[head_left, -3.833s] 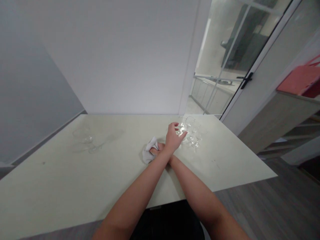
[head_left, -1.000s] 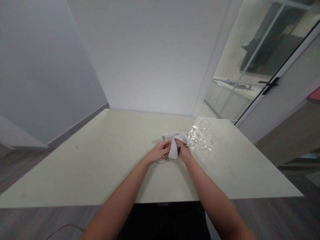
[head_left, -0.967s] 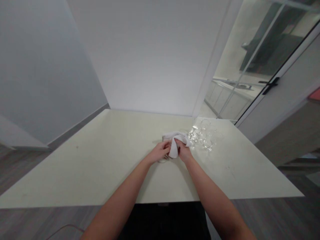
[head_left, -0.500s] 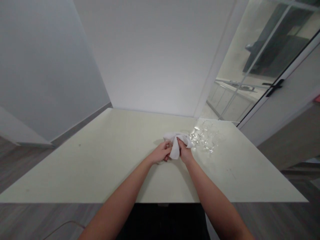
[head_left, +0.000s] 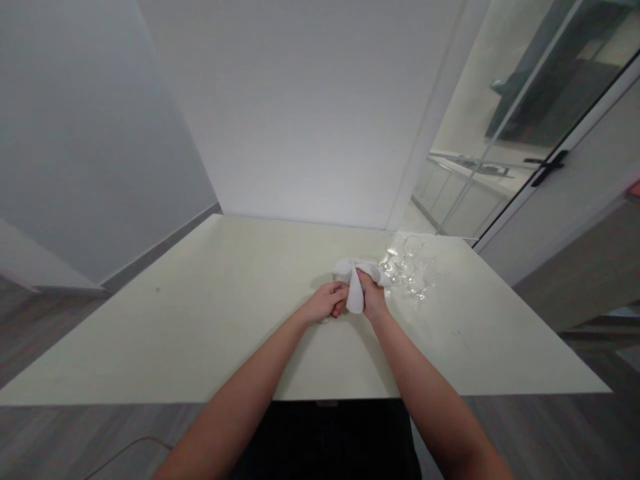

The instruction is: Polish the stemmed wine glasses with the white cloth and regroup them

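A white cloth (head_left: 355, 300) is bunched up above the table, with one end hanging down between my hands. My right hand (head_left: 373, 293) is closed around it, thumb pressed into the folds. Close by on the left, my left hand (head_left: 330, 300) has its fingers curled shut beside the cloth. Something clear seems to show under those fingers, but I cannot make it out. Just right of the cloth, several clear glasses (head_left: 413, 267) stand close together; their outlines blur into one another.
The pale table (head_left: 240, 313) reaches to a white wall panel (head_left: 310, 120) at the back. Beyond its right side is a glazed door with a black handle (head_left: 550, 167). A thin cable (head_left: 130, 443) lies on the floor at lower left.
The cloth and my right hand have shifted slightly to the right. The left hand stays curled, now slightly farther from the cloth's hanging end. The view has tilted a little.
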Tool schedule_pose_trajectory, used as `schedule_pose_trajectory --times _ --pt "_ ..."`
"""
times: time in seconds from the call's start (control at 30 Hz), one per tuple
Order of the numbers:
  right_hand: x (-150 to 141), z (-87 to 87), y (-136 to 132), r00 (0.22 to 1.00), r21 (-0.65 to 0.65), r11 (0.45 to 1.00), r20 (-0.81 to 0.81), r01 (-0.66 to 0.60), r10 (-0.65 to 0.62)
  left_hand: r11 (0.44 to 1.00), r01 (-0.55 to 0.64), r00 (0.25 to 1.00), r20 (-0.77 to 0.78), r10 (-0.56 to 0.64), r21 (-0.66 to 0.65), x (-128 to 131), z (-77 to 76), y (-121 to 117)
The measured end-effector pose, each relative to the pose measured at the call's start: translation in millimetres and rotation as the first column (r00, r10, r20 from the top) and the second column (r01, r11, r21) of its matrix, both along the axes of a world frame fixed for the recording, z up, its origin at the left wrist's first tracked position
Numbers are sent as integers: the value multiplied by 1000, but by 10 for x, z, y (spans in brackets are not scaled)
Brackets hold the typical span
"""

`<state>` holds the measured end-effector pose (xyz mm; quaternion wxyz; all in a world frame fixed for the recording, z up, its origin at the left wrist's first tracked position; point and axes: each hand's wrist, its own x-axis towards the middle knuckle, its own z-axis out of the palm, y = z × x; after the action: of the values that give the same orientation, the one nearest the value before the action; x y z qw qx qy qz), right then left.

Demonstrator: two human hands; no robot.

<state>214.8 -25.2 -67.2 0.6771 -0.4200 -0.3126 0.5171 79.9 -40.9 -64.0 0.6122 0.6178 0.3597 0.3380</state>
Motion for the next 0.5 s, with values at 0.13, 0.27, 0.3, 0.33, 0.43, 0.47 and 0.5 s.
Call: schedule_pose_trajectory --times 0.13,0.27,0.3,0.33,0.43,0.47,0.5 --pt "8 14 -47 997 -15 997 -34 -70 69 979 134 986 120 -116 -152 -47 19 -18" --pt "-64 -4 -17 992 34 993 42 113 -115 968 -62 978 -178 108 242 -35 -18 15" --pt "-77 -11 -4 986 43 987 63 153 -156 922 -108 948 -242 208 371 -21 -32 22" --pt "-84 -17 7 981 51 984 78 173 -177 873 -138 915 -277 294 468 -5 -45 27" --pt "-57 -32 17 986 52 988 74 146 -150 887 -146 918 -274 286 438 29 -65 23" --pt "-38 -35 10 991 35 993 62 114 -116 938 -112 952 -234 195 328 31 -64 16" --pt "-18 -39 0 996 18 997 54 70 -71 980 -54 982 -170 87 194 28 -58 8"
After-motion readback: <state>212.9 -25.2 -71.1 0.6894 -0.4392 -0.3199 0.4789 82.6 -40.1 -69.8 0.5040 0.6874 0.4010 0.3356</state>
